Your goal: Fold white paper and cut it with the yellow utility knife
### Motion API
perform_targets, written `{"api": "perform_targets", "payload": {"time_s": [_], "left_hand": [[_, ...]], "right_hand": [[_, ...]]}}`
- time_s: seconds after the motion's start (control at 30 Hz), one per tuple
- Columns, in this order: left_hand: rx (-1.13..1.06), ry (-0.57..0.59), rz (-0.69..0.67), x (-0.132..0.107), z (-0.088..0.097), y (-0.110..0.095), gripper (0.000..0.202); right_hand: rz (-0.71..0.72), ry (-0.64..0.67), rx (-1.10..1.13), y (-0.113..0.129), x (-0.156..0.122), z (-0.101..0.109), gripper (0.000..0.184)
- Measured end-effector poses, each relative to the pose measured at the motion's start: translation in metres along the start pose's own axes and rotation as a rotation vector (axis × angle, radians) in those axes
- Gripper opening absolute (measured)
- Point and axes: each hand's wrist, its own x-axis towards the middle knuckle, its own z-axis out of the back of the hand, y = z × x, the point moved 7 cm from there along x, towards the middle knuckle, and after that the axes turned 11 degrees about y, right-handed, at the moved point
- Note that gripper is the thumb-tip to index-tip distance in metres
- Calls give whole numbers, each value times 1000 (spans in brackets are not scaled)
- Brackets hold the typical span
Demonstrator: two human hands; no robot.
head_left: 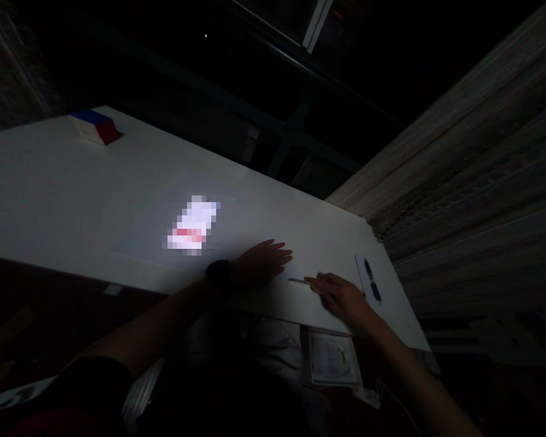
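I see one slim, blade-like tool (299, 281) just right of centre in the frame, its tip pointing left, low over the white surface (300, 224). The right hand (339, 297) has its grip wrapped about the tool's near end. The one left hand (261, 261), at mid-frame and wearing one dark wristband (219, 276), lies with fingers spread, holding nothing that I can make out. My reading is that I am steadying with the left and guiding the tool with the right; the next move calls for a light touch and fingers clear of the tip (the gloom hides any contact). Farther out I count one pale card (363, 276) at right with one dark item (375, 292) on it, one bright pixelated rectangle (191, 224) left of centre on one faint sheet (145, 233), and one coloured block (93, 126) at upper left.
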Motion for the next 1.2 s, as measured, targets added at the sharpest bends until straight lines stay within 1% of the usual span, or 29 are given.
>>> {"api": "perform_targets", "payload": {"time_s": [0.17,0.33,0.73,1.0,1.2], "left_hand": [[-1,31,3,0,0,0,38],[13,11,-8,1,-1,0,38],[-6,15,5,-1,2,-1,39],[7,-1,-3,1,-1,1,38],[31,7,-5,2,-1,0,38]], "right_hand": [[-1,9,33,3,0,2,39],[13,-11,65,3,-1,2,39],[10,-18,-20,4,3,-2,38],[26,-16,12,8,2,0,36],[30,-24,-7,8,3,-1,36]]}}
